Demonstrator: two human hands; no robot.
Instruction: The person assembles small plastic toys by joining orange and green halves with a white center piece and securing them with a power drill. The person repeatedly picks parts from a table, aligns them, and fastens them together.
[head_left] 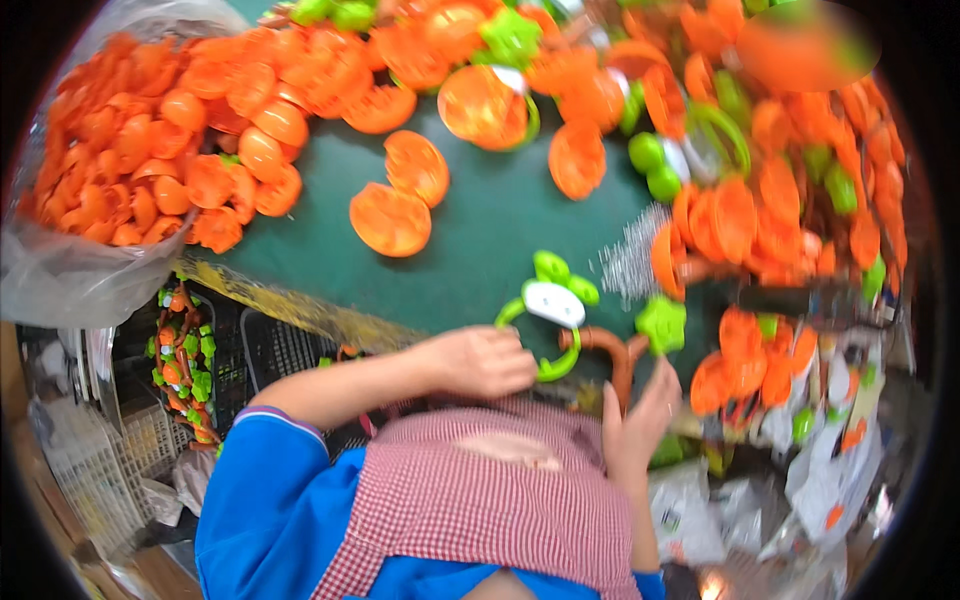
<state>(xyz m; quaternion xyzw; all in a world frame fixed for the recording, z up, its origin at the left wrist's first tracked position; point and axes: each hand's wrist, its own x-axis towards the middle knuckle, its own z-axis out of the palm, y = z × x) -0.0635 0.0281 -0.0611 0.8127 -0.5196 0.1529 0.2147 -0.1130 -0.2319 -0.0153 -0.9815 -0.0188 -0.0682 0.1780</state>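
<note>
My left hand is closed at the near table edge, its curled fingers around the near-left part of a bright green ring. A white oval piece and green leaf-shaped lobes sit on the ring's far side. Just right of it is a brown branch-shaped plastic piece, with a green star-shaped part at its upper right. My right hand is beside the branch piece, thumb and fingers apart and stretched out. The stem's lower end is partly hidden by that hand.
Orange half shells pile up at left, partly in a clear plastic bag. More orange shells crowd the right. Small silvery pins lie on the green tabletop. Dark crates and white bags are below.
</note>
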